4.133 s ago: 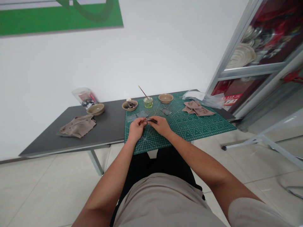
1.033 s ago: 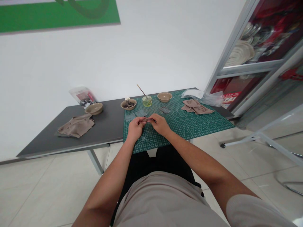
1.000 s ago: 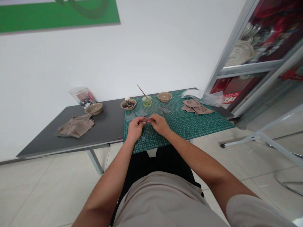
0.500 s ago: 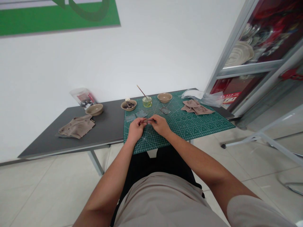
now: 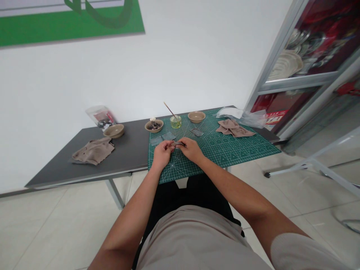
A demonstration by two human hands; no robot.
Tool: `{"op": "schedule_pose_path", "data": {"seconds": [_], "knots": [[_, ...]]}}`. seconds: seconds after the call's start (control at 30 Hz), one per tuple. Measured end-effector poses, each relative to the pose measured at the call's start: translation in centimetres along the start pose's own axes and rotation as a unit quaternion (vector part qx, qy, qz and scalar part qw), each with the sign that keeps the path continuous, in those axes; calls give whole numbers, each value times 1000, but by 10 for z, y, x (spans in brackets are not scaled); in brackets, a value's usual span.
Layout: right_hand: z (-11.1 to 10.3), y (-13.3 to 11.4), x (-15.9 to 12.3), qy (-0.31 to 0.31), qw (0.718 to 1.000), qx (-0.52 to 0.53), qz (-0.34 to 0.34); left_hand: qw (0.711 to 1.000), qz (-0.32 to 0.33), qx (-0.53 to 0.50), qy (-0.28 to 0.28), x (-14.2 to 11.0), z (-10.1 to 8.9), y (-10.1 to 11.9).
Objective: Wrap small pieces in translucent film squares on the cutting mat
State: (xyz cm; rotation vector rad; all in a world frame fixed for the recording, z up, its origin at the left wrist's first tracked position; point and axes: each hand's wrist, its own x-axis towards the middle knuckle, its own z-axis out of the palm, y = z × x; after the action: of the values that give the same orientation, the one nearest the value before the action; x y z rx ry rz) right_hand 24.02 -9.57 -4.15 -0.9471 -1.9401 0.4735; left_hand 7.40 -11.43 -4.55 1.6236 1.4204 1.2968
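Note:
Over the green cutting mat (image 5: 222, 152), both hands meet with closed fingers. My left hand (image 5: 162, 153) pinches a small grey-brown piece (image 5: 173, 144), its kind too small to make out. A thin dark tool (image 5: 181, 144), perhaps tweezers, is gripped by my right hand (image 5: 191, 150), its tip against or very near that piece. Just beyond my left hand lie grey squares (image 5: 168, 135) on the mat, and another grey piece (image 5: 197, 132) rests past my right hand. Behind them stands a clear jar of yellowish liquid (image 5: 176, 122) with a brush (image 5: 169, 109) leaning in it.
A bowl of dark pieces (image 5: 154, 126) and another tan bowl (image 5: 196, 117) stand at the back. Leftward on the dark table (image 5: 132, 150) are a bowl (image 5: 114, 131), a brown cloth (image 5: 94, 150) and a clear container (image 5: 100, 116). Right: a cloth (image 5: 234, 128) and plastic bag (image 5: 250, 117).
The view has shifted slightly. Both hands stay together in nearly the same place, and a little more of the small piece shows between the fingers.

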Motion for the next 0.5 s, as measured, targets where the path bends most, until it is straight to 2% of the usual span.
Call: {"op": "schedule_pose_path", "data": {"seconds": [0.5], "knots": [[-4,1,0,1,998,61,32,999,-27,-15,-11,1,-1,4]]}}
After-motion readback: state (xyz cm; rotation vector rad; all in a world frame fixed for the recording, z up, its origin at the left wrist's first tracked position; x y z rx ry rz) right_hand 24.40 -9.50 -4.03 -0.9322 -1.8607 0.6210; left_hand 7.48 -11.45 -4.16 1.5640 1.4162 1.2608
